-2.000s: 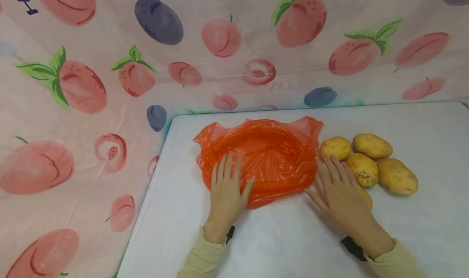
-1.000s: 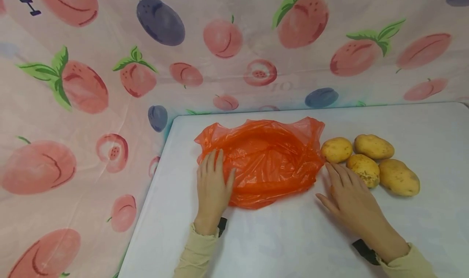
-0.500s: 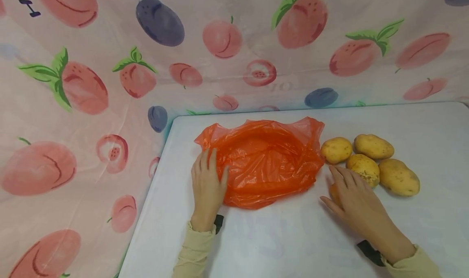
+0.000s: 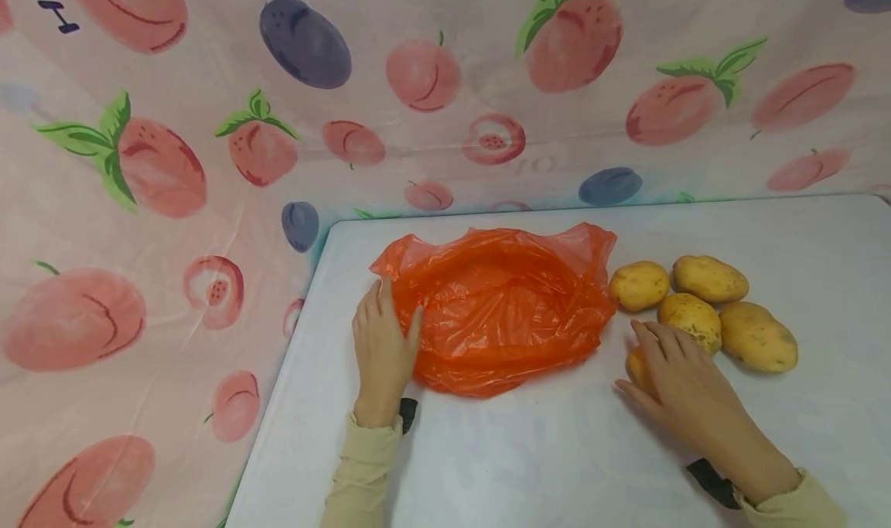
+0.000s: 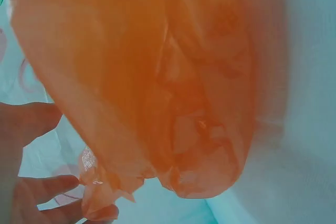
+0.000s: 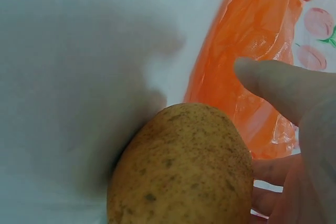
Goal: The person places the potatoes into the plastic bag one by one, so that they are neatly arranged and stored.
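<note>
An orange-red plastic bag lies spread on the white table, its mouth facing up. Beside its left edge is my left hand, fingers extended and thumb apart; in the left wrist view its fingertips meet the bag's edge, and I cannot tell how firmly they touch. My right hand hovers over the nearest potato, partly hiding it. In the right wrist view that potato sits under the hand, the thumb standing away from it and the other fingers beyond it.
Several more potatoes cluster right of the bag: a small one, one behind, a speckled one and a large one. They rest on the white table. A fruit-printed cloth hangs behind and to the left.
My left hand has slid left from over the bag to its left edge. The right hand has moved right and toward me, from beside the bag to over the nearest potato.
</note>
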Motion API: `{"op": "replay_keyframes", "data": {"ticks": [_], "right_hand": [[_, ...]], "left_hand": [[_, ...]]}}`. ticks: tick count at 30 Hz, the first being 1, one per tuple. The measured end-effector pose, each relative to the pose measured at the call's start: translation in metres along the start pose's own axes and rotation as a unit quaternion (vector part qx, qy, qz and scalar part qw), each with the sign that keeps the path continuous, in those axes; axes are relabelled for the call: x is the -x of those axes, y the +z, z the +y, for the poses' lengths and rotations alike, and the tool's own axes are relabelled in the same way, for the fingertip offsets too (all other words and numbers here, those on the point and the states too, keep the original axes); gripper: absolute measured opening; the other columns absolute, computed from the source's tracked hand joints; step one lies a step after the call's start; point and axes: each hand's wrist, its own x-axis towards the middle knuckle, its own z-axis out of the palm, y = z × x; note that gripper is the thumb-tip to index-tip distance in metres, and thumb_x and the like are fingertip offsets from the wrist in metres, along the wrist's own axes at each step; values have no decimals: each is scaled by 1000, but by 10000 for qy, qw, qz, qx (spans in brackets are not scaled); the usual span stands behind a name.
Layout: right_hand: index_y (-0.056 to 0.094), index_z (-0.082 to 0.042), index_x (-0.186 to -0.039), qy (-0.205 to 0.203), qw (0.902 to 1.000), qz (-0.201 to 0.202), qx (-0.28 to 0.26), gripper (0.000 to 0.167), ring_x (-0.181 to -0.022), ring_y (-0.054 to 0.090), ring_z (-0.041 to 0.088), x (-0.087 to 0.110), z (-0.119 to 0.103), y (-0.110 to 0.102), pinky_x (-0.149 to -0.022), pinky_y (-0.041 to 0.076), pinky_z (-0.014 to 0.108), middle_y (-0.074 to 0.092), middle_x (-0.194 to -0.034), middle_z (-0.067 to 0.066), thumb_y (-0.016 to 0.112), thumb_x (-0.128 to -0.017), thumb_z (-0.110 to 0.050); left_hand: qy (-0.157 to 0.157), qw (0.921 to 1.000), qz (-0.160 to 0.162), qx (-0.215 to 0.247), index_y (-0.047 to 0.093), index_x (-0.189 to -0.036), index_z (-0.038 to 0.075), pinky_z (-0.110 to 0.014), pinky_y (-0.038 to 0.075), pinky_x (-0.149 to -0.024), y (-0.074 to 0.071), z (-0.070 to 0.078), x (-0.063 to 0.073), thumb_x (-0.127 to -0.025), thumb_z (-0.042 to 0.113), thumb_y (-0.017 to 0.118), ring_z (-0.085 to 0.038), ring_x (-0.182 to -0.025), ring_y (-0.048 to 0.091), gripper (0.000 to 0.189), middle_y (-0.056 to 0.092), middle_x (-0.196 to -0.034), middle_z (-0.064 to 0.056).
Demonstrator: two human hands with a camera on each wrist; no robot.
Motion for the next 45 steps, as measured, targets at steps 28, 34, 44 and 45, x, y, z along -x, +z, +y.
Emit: {"op": "replay_keyframes", "data": {"ticks": [28,34,44,45], "right_hand": [[47,5,-134,-65,9984,-531,173,79,-115,47,43,6,9,0,-98,43,61,53,-124,26,85,-75,-32],[51,5,-129,-167,9985,-473,219,73,-111,49,44,6,11,1,-96,44,61,55,-120,26,86,-73,-27],[56,5,-122,-145,9981,-557,229,65,-109,51,43,4,11,0,-92,47,60,55,-119,26,86,-74,-28],[57,5,-121,-148,9981,-552,221,64,-109,51,43,3,11,0,-92,47,60,56,-119,26,86,-74,-28]], "left_hand": [[-1354,9833,-828,892,30,-151,5,-50,46,-106,11,-19,-6,-94,34,67,-33,-122,53,74,50,-140,-17],[-1544,9767,-991,1111,32,-151,6,-51,46,-106,12,-22,-6,-95,34,66,-33,-123,55,72,52,-141,-16],[-1503,9740,-1074,1313,38,-147,6,-49,45,-107,17,-26,-6,-95,27,67,-32,-122,55,63,53,-140,-14],[-1494,9740,-1075,1324,38,-147,6,-49,45,-107,17,-27,-7,-95,27,67,-32,-122,55,63,53,-140,-14]]}}
